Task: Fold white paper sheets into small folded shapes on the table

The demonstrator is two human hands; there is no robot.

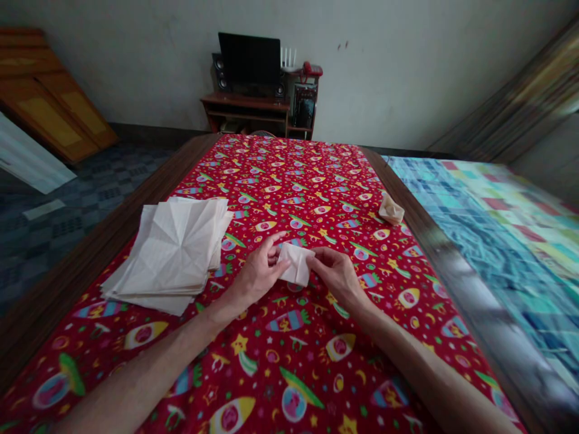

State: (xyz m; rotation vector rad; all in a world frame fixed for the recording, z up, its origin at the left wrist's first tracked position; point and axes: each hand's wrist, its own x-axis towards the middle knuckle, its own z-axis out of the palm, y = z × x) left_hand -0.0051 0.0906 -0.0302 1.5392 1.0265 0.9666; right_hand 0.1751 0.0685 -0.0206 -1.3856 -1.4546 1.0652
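Between my two hands is a small folded square of white paper (pixel 296 265), with crease lines across its face. My left hand (pixel 262 268) grips its left edge, thumb on top and the other fingers partly behind it. At the paper's upper right corner, my right hand (pixel 335 271) pinches the edge between thumb and fingers. A stack of creased white paper sheets (pixel 178 241) lies to the left of my left hand. Farther off to the right rests a small folded paper piece (pixel 391 210), cream in colour.
A red patterned cloth (pixel 289 337) covers the table, whose dark wooden edge (pixel 154 187) shows on both sides. A bed with a colourful sheet (pixel 488 241) adjoins on the right. Beyond the table stand a desk (pixel 246 103) and a monitor (pixel 250 63); a wooden cabinet (pixel 58 102) is at left.
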